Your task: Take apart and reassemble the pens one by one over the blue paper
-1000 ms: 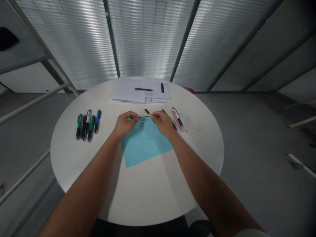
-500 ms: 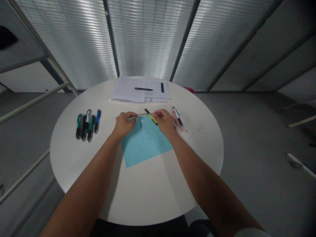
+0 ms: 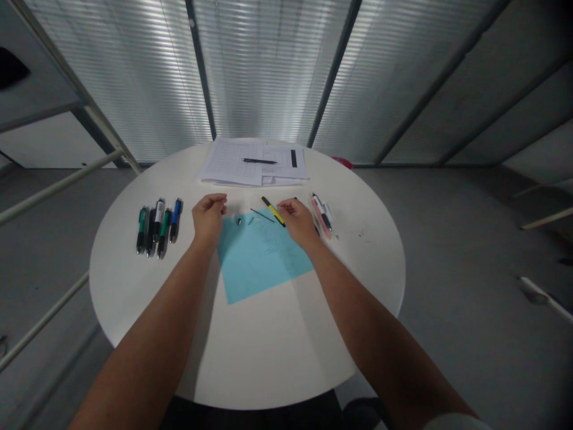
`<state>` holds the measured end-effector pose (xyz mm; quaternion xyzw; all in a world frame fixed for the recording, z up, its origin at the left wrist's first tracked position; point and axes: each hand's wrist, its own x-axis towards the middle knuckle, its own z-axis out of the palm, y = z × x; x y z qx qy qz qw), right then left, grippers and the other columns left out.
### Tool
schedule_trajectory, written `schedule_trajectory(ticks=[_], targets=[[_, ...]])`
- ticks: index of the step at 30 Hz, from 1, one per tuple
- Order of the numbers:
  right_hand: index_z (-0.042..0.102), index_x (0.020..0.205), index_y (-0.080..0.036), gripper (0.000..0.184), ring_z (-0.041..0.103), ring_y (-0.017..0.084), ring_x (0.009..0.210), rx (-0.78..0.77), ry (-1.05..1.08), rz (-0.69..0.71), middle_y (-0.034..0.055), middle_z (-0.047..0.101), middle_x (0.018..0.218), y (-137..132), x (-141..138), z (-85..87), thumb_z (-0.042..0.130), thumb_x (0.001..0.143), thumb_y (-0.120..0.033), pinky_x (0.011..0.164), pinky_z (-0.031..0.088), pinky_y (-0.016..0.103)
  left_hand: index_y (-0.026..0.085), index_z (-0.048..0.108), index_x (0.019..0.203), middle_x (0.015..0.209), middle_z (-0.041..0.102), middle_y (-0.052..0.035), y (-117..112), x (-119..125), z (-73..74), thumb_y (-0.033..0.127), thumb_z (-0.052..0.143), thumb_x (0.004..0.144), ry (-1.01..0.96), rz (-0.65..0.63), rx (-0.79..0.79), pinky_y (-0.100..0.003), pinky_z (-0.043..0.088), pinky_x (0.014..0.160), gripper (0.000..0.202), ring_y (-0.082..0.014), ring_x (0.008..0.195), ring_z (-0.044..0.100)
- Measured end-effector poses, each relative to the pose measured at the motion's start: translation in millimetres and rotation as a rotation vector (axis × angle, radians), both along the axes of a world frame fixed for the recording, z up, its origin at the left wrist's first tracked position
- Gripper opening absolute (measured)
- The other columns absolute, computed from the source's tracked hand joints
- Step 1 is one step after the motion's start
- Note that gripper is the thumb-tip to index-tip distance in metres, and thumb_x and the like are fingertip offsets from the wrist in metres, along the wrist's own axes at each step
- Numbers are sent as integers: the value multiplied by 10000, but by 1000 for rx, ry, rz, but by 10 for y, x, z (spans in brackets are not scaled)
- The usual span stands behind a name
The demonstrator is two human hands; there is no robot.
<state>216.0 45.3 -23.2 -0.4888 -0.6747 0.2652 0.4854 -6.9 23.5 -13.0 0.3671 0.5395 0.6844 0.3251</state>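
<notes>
A light blue sheet [image 3: 264,257] lies on the round white table, with my two hands above its far edge. My left hand [image 3: 209,219] hovers off its left corner, fingers loosely bent and nothing seen in them. Over the right side is my right hand [image 3: 296,221], its thumb and fingers loosely curled close to a yellow-and-black pen barrel [image 3: 273,211]; contact is unclear. Between the hands rests a thin dark pen refill [image 3: 262,215]. Left of it are a small spring-like piece [image 3: 250,220] and a small metallic pen tip [image 3: 239,221].
Several pens [image 3: 156,227] in green, black, white and blue lie at the left. Pink and white pens [image 3: 322,214] sit right of my right hand. Printed papers [image 3: 233,161] with a black pen [image 3: 260,161] on them are at the back. White rails [image 3: 58,186] stand left of the table.
The refill, held level between both hands before, now lies at a slant, let go. My left hand has moved left, uncovering the small metallic tip and spring-like piece. My right hand barely moved.
</notes>
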Motion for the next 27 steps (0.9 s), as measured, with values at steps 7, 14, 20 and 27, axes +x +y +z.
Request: schedule_trajectory(ticks=[7,14,20,27], targets=[[652,857,-202,131,603,177,768,-53,129,-94,31,666,839,4,19,34,555,780,-241,760,463,333,211,613,737,699,568,-20,33,-101,44,175,595,576,-311,-11,-4,-289,490,628,165,-113,590,519],[651,866,-200,157,582,177,748,-53,117,-106,37,656,837,11,27,20,529,770,-219,733,460,328,208,599,721,665,555,-11,40,-100,35,177,613,587,-327,-8,-1,-283,485,607,137,-107,568,509],[652,874,-191,177,570,166,749,-83,71,-98,32,653,852,-21,20,67,516,769,-233,739,456,322,191,622,678,612,556,11,39,-77,31,160,610,557,-297,-1,31,-232,423,520,125,-87,502,494],[651,875,-201,183,567,161,718,-103,122,-100,28,652,852,4,20,37,513,763,-247,699,459,311,186,651,698,602,561,24,-10,-61,43,172,609,578,-158,-22,28,-236,420,504,128,-91,476,502]])
